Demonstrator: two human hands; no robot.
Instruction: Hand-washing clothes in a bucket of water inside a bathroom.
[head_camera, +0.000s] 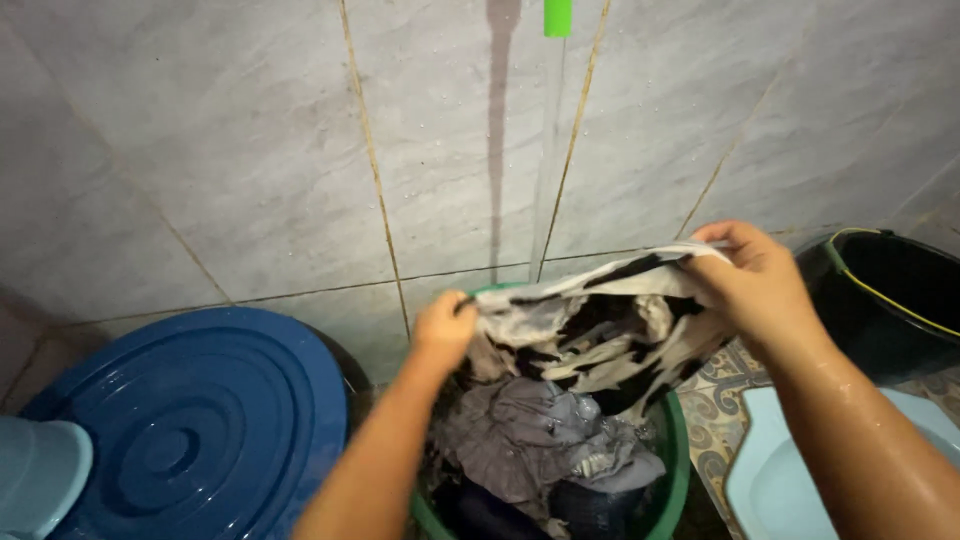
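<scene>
1. Your left hand (443, 330) is clenched on one end of a wet black-and-white cloth (600, 325), gripping it at the cloth's left edge.
2. Your right hand (757, 283) is grasping the other end of the same cloth, fingers curled over its upper right edge, and sits higher than your left.
3. The cloth hangs stretched and crumpled between your two hands, just above a green tub (672, 470).
4. Inside the tub lies a heap of wet laundry, with a grey garment (530, 440) on top, directly under the cloth you hold.
5. To your left stands a barrel with a round blue lid (190, 430), wet and shiny; a pale blue object (40, 475) shows at the lower left corner.
6. To your right sits a black bucket (890, 300), with a light blue fixture (780, 480) below it on the patterned floor.
7. Behind everything rises a grey tiled wall (250, 150); a thin stream of water (545, 170) falls from a green spout (557, 17) toward the tub.
</scene>
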